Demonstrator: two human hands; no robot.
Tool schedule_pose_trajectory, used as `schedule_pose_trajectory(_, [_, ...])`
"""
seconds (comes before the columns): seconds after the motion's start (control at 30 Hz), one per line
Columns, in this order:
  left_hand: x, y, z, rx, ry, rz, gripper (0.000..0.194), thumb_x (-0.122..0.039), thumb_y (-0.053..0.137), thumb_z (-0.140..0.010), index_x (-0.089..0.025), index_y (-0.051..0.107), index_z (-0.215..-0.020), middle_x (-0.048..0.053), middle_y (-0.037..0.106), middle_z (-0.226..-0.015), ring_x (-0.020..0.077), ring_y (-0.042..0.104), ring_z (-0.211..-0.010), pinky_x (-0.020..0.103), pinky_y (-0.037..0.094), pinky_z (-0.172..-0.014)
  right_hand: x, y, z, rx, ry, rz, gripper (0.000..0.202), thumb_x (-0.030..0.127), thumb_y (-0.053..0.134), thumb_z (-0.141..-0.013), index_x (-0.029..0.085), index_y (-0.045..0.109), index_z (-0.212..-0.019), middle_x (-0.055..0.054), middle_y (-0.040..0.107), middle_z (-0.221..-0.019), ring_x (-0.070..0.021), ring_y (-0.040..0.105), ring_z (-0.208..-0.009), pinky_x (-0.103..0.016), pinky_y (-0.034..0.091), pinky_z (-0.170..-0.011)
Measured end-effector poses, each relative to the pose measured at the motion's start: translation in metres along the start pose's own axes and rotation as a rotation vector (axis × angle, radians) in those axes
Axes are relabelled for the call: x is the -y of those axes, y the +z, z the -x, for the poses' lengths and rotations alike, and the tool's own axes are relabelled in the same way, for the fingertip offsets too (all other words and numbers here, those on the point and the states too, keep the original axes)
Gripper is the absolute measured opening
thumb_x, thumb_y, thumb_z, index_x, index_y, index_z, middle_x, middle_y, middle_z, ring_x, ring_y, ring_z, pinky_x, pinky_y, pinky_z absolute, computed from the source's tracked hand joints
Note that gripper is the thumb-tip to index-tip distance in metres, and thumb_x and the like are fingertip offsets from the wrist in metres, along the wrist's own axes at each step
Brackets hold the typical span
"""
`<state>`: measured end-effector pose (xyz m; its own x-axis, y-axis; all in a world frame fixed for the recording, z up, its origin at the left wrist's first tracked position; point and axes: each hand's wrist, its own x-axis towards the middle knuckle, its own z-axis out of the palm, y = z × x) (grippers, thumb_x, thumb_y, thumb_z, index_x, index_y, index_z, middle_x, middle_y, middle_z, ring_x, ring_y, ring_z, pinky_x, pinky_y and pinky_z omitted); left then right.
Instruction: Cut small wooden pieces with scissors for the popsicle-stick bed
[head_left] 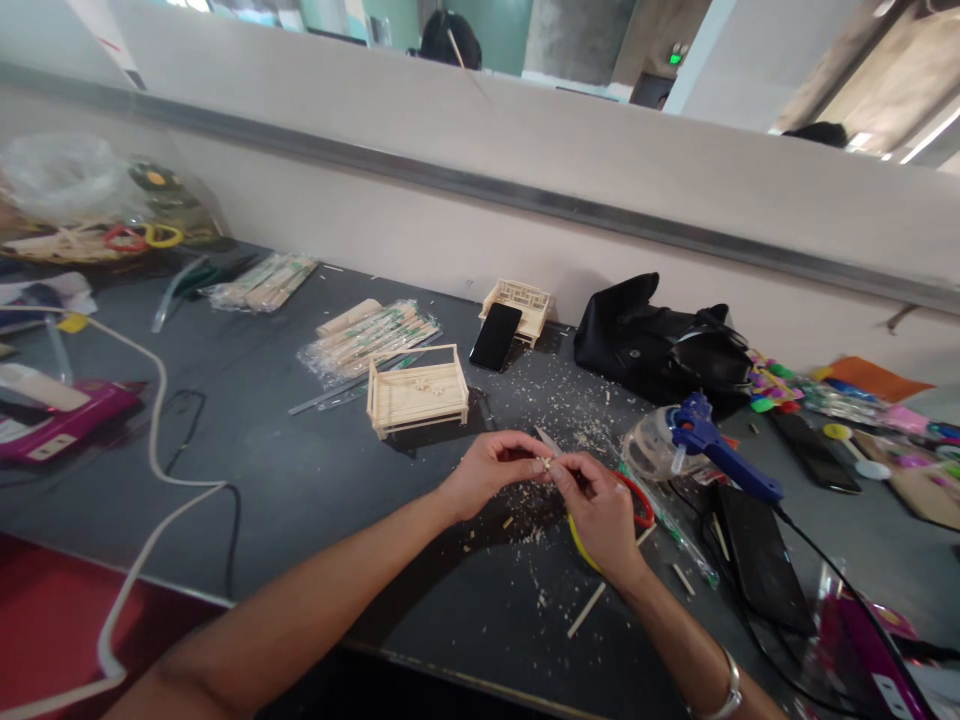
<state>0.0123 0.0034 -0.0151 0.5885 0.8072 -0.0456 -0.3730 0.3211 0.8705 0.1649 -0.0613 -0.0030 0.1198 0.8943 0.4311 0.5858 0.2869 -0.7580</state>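
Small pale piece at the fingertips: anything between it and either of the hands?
Nothing visible. The left hand and right hand pinch the small pale piece directly; the scissors show partly behind the right hand, not in between.

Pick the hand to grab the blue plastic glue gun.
Right, likely: the right hand is nearer the blue glue gun; the left hand sits farther off. Both look busy pinching a small pale wooden piece.
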Motion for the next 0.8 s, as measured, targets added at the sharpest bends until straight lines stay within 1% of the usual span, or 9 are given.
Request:
schedule_pose_trajectory(0.2, [0.0003, 0.0006, -0.0003, -0.005, -0.005, 0.006, 0.032, -0.035, 0.089, -0.058, -0.015, 0.075, -0.079, 0.001, 0.074, -0.072, 0.0146, 0.068, -0.068, 0.034, 0.056, -0.081, -0.0007, -0.0001, 0.0007, 0.018, 0.037, -0.008, 0.022, 0.037, 0.057, -0.090, 0.023, 0.068, -0.075, 0.000, 0.071, -0.071, -0.0156, 0.065, -0.065, -0.025, 0.050, -0.062])
schedule_pose_trajectory(0.37, [0.0020, 0.0005, -0.0011, -0.010, 0.022, 0.033, 0.032, -0.034, 0.089, -0.058, -0.015, 0.075, -0.079, 0.002, 0.074, -0.071, 0.0139, 0.068, -0.067, 0.032, 0.056, -0.077, 0.0035, -0.0029, 0.0005, 0.017, 0.053, -0.027, 0.026, 0.037, 0.052, -0.092, 0.024, 0.071, -0.080, -0.001, 0.072, -0.074, -0.0157, 0.064, -0.067, -0.026, 0.051, -0.063])
schedule_pose_trajectory(0.57, [0.0017, 0.0004, -0.0016, -0.018, 0.034, 0.010, 0.030, -0.033, 0.089, -0.059, -0.015, 0.075, -0.079, 0.002, 0.074, -0.074, 0.0146, 0.068, -0.070, 0.034, 0.056, -0.080, 0.0044, -0.0035, 0.0013, -0.004, 0.133, -0.085, 0.017, 0.038, 0.062, -0.085, 0.023, 0.071, -0.084, -0.002, 0.073, -0.077, -0.0167, 0.067, -0.068, -0.026, 0.052, -0.059])
schedule_pose_trajectory(0.67, [0.0010, 0.0009, -0.0009, -0.023, 0.052, -0.020, 0.030, -0.034, 0.089, -0.059, -0.016, 0.075, -0.078, 0.002, 0.074, -0.076, 0.0149, 0.067, -0.072, 0.033, 0.056, -0.079, 0.0036, -0.0029, 0.0013, -0.006, 0.126, -0.084, 0.016, 0.037, 0.064, -0.083, 0.023, 0.071, -0.082, -0.001, 0.072, -0.075, -0.0164, 0.065, -0.066, -0.026, 0.052, -0.059])
schedule_pose_trajectory(0.8, [-0.0001, 0.0017, 0.0004, -0.022, 0.075, -0.085, 0.030, -0.037, 0.087, -0.061, -0.016, 0.075, -0.078, 0.003, 0.075, -0.078, 0.0172, 0.068, -0.076, 0.033, 0.055, -0.079, 0.0024, -0.0018, 0.0013, -0.013, 0.106, -0.064, 0.016, 0.037, 0.064, -0.083, 0.023, 0.071, -0.078, -0.001, 0.070, -0.072, -0.0155, 0.063, -0.063, -0.026, 0.050, -0.057])
